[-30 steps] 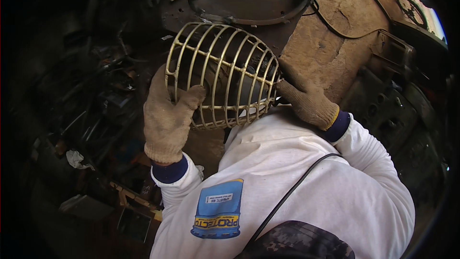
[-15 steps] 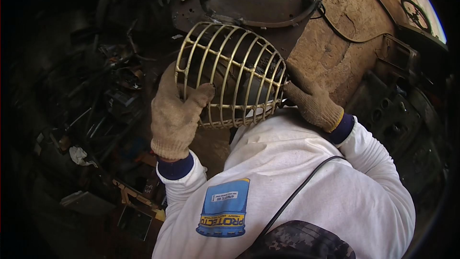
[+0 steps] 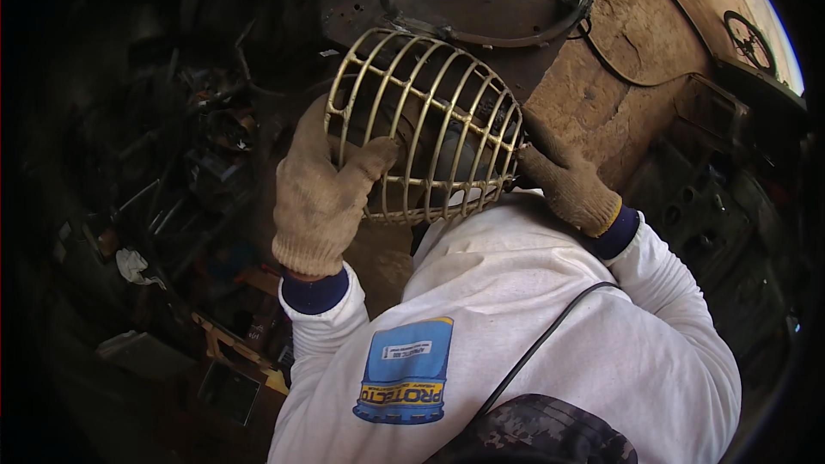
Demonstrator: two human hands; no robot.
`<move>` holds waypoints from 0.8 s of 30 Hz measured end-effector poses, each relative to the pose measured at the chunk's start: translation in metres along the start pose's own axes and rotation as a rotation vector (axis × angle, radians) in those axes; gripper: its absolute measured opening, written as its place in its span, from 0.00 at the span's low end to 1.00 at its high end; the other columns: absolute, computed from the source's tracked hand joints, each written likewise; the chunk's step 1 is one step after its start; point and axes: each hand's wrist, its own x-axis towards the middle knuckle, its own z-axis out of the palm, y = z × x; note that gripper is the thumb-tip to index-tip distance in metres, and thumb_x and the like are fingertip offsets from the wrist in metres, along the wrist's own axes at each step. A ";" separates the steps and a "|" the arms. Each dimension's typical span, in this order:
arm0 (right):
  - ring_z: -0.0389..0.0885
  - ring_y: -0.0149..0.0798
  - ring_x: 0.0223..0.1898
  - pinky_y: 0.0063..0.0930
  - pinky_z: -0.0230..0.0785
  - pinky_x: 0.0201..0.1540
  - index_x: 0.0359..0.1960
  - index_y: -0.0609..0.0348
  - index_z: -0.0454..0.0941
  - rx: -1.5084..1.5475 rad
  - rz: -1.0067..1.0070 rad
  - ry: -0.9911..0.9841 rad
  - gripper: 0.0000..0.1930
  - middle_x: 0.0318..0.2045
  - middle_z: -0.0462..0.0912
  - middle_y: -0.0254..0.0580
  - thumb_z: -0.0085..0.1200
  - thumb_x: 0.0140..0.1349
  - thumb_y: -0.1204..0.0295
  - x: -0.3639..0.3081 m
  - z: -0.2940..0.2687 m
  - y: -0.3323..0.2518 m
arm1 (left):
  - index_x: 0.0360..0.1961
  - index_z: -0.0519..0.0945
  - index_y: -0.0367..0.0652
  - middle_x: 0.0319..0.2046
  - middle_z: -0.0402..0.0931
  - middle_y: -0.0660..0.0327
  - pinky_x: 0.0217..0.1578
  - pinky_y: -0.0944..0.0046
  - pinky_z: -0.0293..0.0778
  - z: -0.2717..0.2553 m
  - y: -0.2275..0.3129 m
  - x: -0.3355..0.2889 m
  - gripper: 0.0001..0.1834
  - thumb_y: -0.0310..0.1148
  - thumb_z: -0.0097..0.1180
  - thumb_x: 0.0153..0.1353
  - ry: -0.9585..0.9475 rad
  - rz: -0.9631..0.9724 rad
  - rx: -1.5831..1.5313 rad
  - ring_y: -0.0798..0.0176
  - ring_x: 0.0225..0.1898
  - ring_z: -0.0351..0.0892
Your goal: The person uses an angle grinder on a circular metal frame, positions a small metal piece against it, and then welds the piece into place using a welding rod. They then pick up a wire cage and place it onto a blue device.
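Note:
A gold-coloured, dome-shaped wire cage point(image 3: 447, 107) of welded curved bars is held up in front of my body, its wide end to the left. My left hand point(image 3: 322, 185), in a tan knit glove, is closed on the bars at that wide end, the thumb hooked over the lower bars and the fingers partly behind the cage. At the narrow right end, my right hand point(image 3: 571, 176), gloved the same, grips the cage; its fingertips are partly hidden behind the bars.
Beyond the cage lies a dark metal plate point(image 3: 550, 56) carrying a large metal ring point(image 3: 507, 39). A cable point(image 3: 614, 64) runs over the brown ground at the right. Scrap metal and a crumpled white rag point(image 3: 133, 266) lie at the left. A bicycle wheel point(image 3: 749, 40) shows far right.
The cage and both hands have shifted slightly to the right and up in the view. My grip looks unchanged. A limb has come into view at the far upper right.

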 end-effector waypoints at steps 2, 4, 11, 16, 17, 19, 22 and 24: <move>0.68 0.49 0.69 0.35 0.61 0.69 0.75 0.64 0.54 -0.077 -0.017 0.021 0.37 0.69 0.67 0.59 0.48 0.73 0.54 0.001 -0.002 0.003 | 0.57 0.77 0.39 0.32 0.86 0.56 0.32 0.62 0.81 0.000 -0.004 -0.001 0.27 0.32 0.70 0.56 0.012 0.012 0.007 0.62 0.31 0.87; 0.67 0.48 0.69 0.36 0.60 0.70 0.74 0.64 0.54 -0.097 -0.004 0.021 0.37 0.69 0.67 0.59 0.48 0.73 0.54 0.000 -0.002 -0.004 | 0.56 0.77 0.39 0.33 0.87 0.55 0.33 0.61 0.81 0.002 -0.011 0.000 0.27 0.32 0.70 0.57 0.026 0.036 -0.039 0.61 0.32 0.88; 0.63 0.40 0.71 0.33 0.58 0.71 0.74 0.64 0.54 0.009 -0.047 -0.018 0.31 0.71 0.64 0.50 0.47 0.76 0.62 0.002 0.000 -0.003 | 0.56 0.75 0.37 0.35 0.87 0.54 0.36 0.59 0.84 -0.001 -0.010 0.001 0.28 0.34 0.70 0.57 0.006 0.087 -0.054 0.59 0.34 0.89; 0.67 0.45 0.68 0.35 0.61 0.70 0.74 0.65 0.54 0.057 -0.027 -0.012 0.35 0.69 0.66 0.55 0.50 0.74 0.57 0.002 0.001 -0.003 | 0.57 0.74 0.35 0.35 0.86 0.53 0.36 0.60 0.85 -0.002 -0.012 0.000 0.29 0.34 0.71 0.58 -0.009 0.046 -0.087 0.58 0.34 0.89; 0.68 0.45 0.68 0.35 0.61 0.69 0.74 0.65 0.54 0.066 -0.007 -0.010 0.35 0.69 0.67 0.55 0.50 0.74 0.57 0.001 0.002 -0.006 | 0.57 0.74 0.35 0.35 0.86 0.52 0.35 0.60 0.85 -0.002 -0.013 0.001 0.29 0.33 0.71 0.58 -0.014 0.030 -0.105 0.58 0.34 0.89; 0.65 0.41 0.70 0.34 0.59 0.71 0.74 0.65 0.54 0.103 0.023 -0.015 0.32 0.70 0.65 0.51 0.48 0.76 0.62 -0.001 0.004 -0.012 | 0.58 0.74 0.35 0.35 0.86 0.52 0.35 0.60 0.84 -0.002 -0.013 0.000 0.29 0.32 0.70 0.57 -0.010 0.024 -0.130 0.58 0.34 0.89; 0.68 0.42 0.67 0.33 0.61 0.69 0.74 0.65 0.55 0.034 -0.029 0.017 0.33 0.68 0.67 0.52 0.49 0.75 0.60 0.002 0.002 0.001 | 0.58 0.74 0.35 0.35 0.86 0.52 0.35 0.61 0.84 -0.001 -0.012 0.000 0.28 0.30 0.70 0.58 -0.015 0.026 -0.145 0.58 0.34 0.89; 0.70 0.43 0.66 0.33 0.63 0.67 0.74 0.66 0.55 -0.031 -0.070 0.023 0.34 0.67 0.69 0.54 0.50 0.74 0.59 0.003 -0.002 0.006 | 0.58 0.74 0.36 0.35 0.86 0.52 0.34 0.61 0.84 -0.001 -0.011 -0.001 0.28 0.30 0.69 0.58 -0.025 0.021 -0.154 0.59 0.33 0.89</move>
